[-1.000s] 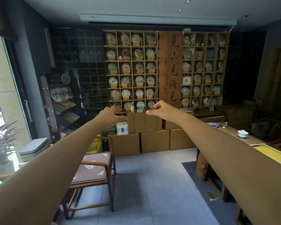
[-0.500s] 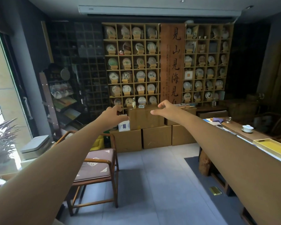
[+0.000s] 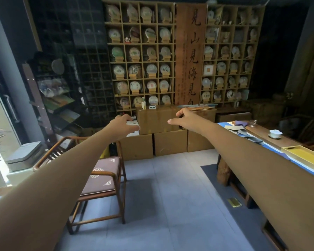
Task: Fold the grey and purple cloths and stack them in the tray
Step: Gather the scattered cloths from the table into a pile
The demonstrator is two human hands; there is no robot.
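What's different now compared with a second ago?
The view has swung right, so more of the table, the yellow tray and the purple cloth shows. Both arms stay outstretched, left hand and right hand holding nothing.

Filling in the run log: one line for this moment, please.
left hand: empty, outstretched | right hand: empty, outstretched | grey cloth, purple cloth: on table, untouched | tray: holds no cloth

Left arm: bare to frame edge; no sleeve.
Right arm: bare, no sleeve.
Hands: left hand (image 3: pixel 122 125), right hand (image 3: pixel 186 119); no gloves, rings, watch.
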